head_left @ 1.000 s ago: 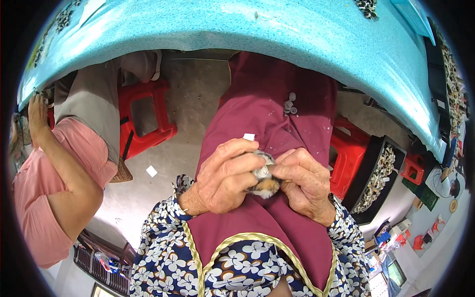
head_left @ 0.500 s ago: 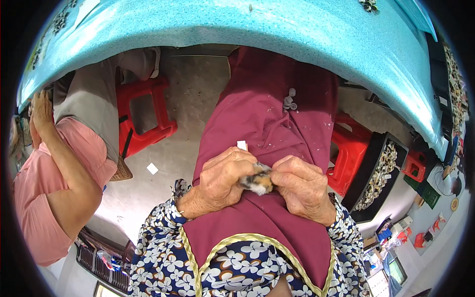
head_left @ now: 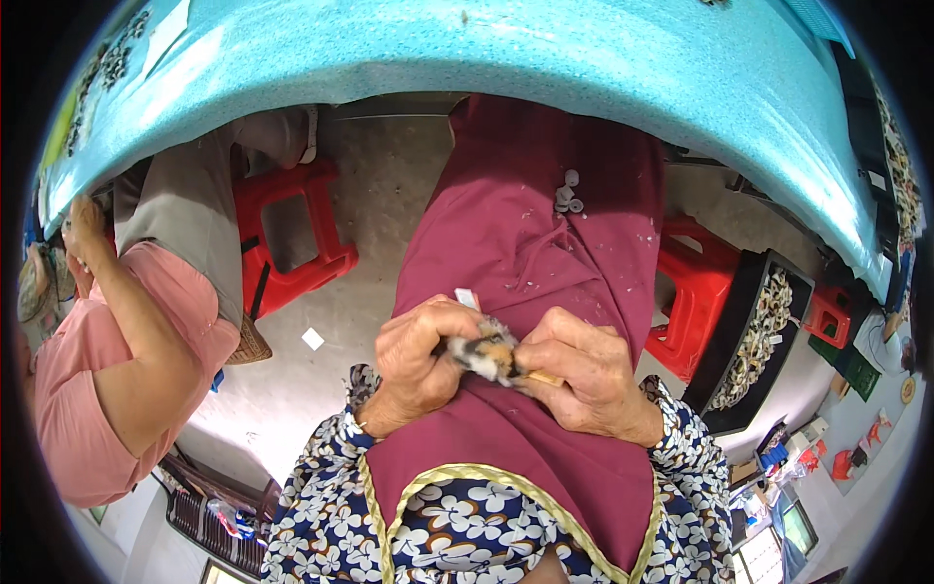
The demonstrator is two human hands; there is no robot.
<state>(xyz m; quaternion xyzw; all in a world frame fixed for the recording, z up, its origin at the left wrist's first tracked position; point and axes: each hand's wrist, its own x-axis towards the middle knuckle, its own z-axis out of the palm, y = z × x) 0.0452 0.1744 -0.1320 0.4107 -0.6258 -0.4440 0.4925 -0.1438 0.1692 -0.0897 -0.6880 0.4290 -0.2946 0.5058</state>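
Over my lap, my left hand is closed round a small furry piece in grey, white, orange and black. A white tag pokes up beside its knuckles. My right hand pinches against the right end of the fur, fingers pressed together. From that grip a thin yellowish stick-like strip shows. What its far end does is hidden by the fingers. Beneath both hands spreads a maroon apron, with several small white round pieces and white specks lying on it.
A blue-covered table curves across the front. At left sits a person in pink, near a red stool. On the right stand another red stool and a black tray of small furry pieces. White paper lies on the floor.
The furry piece has shifted left and turned, showing more of its fur. My left hand moved slightly left. The yellowish strip now shows at my right hand.
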